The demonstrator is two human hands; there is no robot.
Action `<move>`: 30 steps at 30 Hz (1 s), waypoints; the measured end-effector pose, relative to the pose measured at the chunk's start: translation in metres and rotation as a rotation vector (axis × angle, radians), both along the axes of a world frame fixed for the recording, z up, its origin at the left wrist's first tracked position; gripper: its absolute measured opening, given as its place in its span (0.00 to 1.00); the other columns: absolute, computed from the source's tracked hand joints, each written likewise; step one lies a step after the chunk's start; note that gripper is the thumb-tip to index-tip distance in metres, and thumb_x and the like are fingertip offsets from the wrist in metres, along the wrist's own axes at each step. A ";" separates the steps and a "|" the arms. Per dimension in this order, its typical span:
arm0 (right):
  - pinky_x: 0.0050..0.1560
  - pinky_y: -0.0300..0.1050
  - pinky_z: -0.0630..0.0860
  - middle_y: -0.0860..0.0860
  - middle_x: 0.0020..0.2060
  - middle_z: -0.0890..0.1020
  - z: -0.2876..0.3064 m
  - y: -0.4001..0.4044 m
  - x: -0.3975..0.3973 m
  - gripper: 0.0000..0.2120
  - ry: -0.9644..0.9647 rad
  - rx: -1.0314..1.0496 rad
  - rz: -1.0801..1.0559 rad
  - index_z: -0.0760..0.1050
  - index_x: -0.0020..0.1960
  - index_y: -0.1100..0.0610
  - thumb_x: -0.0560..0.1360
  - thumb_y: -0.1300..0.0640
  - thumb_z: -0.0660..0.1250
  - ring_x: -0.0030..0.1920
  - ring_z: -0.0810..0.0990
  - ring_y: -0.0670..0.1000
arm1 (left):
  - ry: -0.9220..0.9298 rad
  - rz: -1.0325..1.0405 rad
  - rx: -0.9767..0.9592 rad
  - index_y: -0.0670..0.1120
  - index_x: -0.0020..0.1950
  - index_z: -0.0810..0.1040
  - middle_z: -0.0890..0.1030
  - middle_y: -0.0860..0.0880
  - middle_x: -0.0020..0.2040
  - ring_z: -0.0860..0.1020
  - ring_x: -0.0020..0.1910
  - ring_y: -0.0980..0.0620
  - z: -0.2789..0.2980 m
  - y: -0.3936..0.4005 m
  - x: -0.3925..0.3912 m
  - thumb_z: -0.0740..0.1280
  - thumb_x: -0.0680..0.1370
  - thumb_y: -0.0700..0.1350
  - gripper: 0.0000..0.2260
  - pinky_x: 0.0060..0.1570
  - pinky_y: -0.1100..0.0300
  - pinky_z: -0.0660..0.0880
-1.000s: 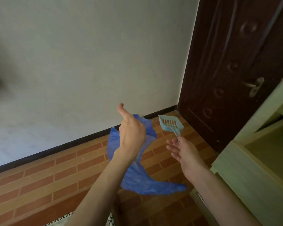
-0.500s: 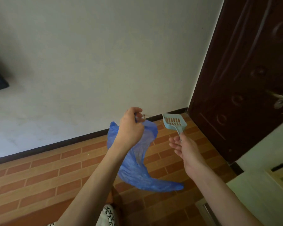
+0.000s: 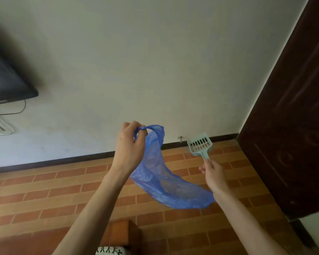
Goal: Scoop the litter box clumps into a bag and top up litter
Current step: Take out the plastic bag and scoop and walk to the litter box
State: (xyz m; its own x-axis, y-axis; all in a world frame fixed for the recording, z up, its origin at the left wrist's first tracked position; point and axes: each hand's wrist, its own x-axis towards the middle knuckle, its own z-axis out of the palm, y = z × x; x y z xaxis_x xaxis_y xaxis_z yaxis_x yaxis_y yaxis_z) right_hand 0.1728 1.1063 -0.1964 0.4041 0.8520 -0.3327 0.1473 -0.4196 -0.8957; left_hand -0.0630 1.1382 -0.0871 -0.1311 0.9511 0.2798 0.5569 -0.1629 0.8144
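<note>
A thin blue plastic bag (image 3: pixel 160 183) hangs in the air in front of me, its top edge pinched in my left hand (image 3: pixel 130 147) and its body billowing down to the right. My right hand (image 3: pixel 213 174) grips the handle of a pale blue slotted litter scoop (image 3: pixel 199 145), which points up and away toward the wall. The scoop's head looks bare. The two hands are apart, the bag sagging between them. No litter box shows in this view.
A white wall (image 3: pixel 136 61) with a dark skirting board faces me over a brick-patterned floor (image 3: pixel 44 196). A dark brown door (image 3: pixel 293 126) stands at the right. A black screen (image 3: pixel 6 83) with cables hangs at the left. An orange-brown block (image 3: pixel 122 234) sits by my feet.
The view has swung left, dropping the pale cabinet and door handle out of sight. My left hand closed on the bag's top edge and lifted it higher; the scoop stayed upright in my right hand.
</note>
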 end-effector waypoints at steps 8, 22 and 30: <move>0.37 0.41 0.66 0.48 0.32 0.76 -0.011 0.058 0.012 0.13 0.523 0.035 0.068 0.80 0.60 0.55 0.85 0.55 0.58 0.31 0.69 0.46 | -0.144 0.233 -0.088 0.38 0.44 0.75 0.71 0.45 0.33 0.70 0.34 0.49 -0.005 0.035 -0.020 0.60 0.81 0.41 0.09 0.35 0.49 0.69; 0.35 0.43 0.65 0.52 0.36 0.73 0.031 0.089 -0.023 0.16 0.790 0.150 0.473 0.77 0.68 0.57 0.85 0.53 0.59 0.33 0.66 0.48 | -0.145 0.318 -0.120 0.33 0.46 0.75 0.68 0.47 0.31 0.66 0.32 0.50 -0.014 0.066 -0.056 0.60 0.78 0.42 0.12 0.41 0.51 0.72; 0.41 0.45 0.70 0.55 0.49 0.84 0.037 0.094 -0.050 0.14 0.724 0.183 0.469 0.79 0.65 0.57 0.84 0.57 0.61 0.41 0.77 0.48 | -0.153 0.343 -0.130 0.33 0.44 0.73 0.66 0.49 0.30 0.63 0.31 0.50 -0.025 0.075 -0.072 0.60 0.77 0.43 0.12 0.38 0.51 0.70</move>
